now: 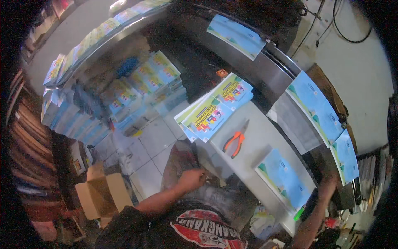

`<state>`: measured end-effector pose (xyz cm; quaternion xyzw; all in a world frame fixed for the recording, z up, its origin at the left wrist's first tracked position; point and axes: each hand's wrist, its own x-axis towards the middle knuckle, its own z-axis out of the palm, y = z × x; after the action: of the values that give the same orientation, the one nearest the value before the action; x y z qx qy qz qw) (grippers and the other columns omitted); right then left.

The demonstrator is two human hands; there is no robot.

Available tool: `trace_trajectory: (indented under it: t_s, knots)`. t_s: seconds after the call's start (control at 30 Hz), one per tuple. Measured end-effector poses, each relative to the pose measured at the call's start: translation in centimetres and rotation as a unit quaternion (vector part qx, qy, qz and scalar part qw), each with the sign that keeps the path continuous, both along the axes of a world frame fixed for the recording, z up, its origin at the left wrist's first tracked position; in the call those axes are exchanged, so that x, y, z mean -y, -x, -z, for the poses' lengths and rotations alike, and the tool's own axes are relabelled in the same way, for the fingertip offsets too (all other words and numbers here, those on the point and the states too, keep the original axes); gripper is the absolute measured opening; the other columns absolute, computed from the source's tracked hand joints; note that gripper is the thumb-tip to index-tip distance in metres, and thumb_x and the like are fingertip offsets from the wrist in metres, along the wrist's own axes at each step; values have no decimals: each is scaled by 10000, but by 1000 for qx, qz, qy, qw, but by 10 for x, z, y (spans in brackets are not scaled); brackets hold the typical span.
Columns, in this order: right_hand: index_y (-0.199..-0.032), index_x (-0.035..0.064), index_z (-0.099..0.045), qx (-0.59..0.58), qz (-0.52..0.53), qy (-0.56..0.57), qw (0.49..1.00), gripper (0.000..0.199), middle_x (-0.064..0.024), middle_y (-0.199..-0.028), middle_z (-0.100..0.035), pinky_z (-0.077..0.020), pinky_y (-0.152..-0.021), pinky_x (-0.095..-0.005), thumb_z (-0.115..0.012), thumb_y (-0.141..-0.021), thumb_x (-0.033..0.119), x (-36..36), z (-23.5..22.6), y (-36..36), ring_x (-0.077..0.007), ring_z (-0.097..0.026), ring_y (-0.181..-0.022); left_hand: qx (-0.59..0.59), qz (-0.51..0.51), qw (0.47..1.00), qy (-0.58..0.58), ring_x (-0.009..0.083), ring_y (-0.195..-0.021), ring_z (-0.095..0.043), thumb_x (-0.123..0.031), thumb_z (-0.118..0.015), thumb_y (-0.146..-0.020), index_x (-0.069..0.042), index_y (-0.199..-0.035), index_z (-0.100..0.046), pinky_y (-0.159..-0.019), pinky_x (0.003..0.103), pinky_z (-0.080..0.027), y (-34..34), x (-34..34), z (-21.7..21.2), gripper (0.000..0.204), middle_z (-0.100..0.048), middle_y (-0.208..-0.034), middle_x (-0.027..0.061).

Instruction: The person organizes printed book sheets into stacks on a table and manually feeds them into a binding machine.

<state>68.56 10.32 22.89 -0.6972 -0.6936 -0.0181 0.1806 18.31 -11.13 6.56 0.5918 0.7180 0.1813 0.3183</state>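
Note:
My left hand (192, 180) is over my lap with its fingers curled in, and whatever may be inside it is hidden. At the right, my right hand (328, 179) reaches up beside a light-blue printed sheet (346, 159) on a dark machine edge; its fingers are lost in shadow. Between my arms stands a narrow pale table (248, 143). On it lie orange-handled pliers (235, 143), a pile of blue and yellow printed booklets (217, 108) at the far end, and a blue stack of sheets (286, 178) at the near end.
More blue sheets (317, 106) hang along the machine's curved metal edge (273, 68). Stacked booklets (145, 83) stand on the tiled floor (159, 143) at the left. An open cardboard box (103, 195) sits near my left elbow, and another booklet row (99, 33) lines a far ledge.

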Motion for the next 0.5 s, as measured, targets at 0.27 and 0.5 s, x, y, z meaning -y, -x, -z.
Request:
trace_trajectory:
  t_s: [0.27, 0.5]
  knots:
    - [-1317, 19, -453, 103, -238, 177, 949, 806, -220, -1433, -358, -288, -1086, -485, -813, -642, 272, 132, 4, 176, -418, -326, -1321, 18, 18, 999, 29, 366, -841, -642, -335, -529, -878, -110, -1087, -640, -743, 476, -513, 1, 1, 7, 326, -663, -961, 157]
    - [-1243, 27, -531, -21, -233, 264, 936, 537, -199, -1278, -534, -404, -1000, -435, -699, -752, 162, 139, -15, 163, -367, -496, -1180, 52, -17, 998, -15, 347, -886, -637, -301, -555, -845, -147, -1075, -646, -774, 447, -513, 3, 5, -7, 292, -658, -969, 162]
